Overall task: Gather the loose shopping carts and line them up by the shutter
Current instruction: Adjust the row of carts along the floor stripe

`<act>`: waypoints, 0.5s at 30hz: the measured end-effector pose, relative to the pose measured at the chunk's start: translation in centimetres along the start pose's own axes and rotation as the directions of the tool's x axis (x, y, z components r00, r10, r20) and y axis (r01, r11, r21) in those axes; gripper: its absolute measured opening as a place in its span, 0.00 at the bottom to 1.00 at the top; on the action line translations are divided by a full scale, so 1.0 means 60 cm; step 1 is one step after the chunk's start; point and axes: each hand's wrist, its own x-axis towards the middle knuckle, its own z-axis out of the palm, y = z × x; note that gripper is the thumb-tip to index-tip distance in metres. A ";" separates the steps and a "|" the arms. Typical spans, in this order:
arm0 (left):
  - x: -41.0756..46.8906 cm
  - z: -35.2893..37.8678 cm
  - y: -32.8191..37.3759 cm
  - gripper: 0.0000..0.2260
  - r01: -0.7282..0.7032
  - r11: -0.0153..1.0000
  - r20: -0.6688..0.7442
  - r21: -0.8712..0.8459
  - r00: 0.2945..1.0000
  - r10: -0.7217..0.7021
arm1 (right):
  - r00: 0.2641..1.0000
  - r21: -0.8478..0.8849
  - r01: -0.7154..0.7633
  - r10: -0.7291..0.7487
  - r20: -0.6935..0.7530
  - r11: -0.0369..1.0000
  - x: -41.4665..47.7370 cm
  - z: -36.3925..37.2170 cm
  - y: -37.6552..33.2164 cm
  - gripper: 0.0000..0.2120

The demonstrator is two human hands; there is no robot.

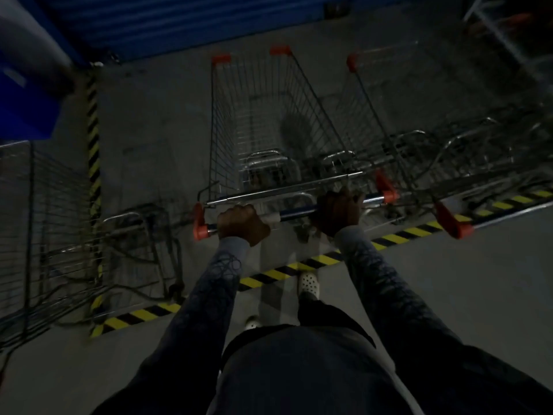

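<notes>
A wire shopping cart (239,115) with orange corner caps stands in front of me, its nose pointing at the blue shutter (185,22). My left hand (242,224) grips the left part of its handle bar (296,213). My right hand (339,211) grips the right part of the same bar. A second cart (398,121) stands close beside it on the right, facing the shutter too. A third cart (45,223) sits to the left, a gap away, its basket cut off by the frame edge.
Yellow and black hazard tape (269,275) crosses the concrete floor under my feet, and another strip (93,136) runs toward the shutter. A grey pillar (33,40) rises at the upper left. More dim metal frames (508,28) show at the upper right.
</notes>
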 end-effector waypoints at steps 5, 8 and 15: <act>0.047 -0.029 0.024 0.27 0.063 0.998 0.030 -0.018 0.998 -0.063 | 0.937 -0.103 0.113 -0.071 0.341 0.988 0.104 -0.065 -0.008 0.19; 0.082 -0.043 0.035 0.26 0.051 0.997 0.047 -0.051 0.998 -0.049 | 0.933 -0.125 0.205 -0.156 0.325 0.971 0.137 -0.085 0.010 0.24; 0.162 -0.083 0.060 0.30 0.098 0.989 0.088 -0.111 0.992 -0.088 | 0.959 -0.044 0.201 -0.187 0.215 0.979 0.206 -0.125 0.029 0.23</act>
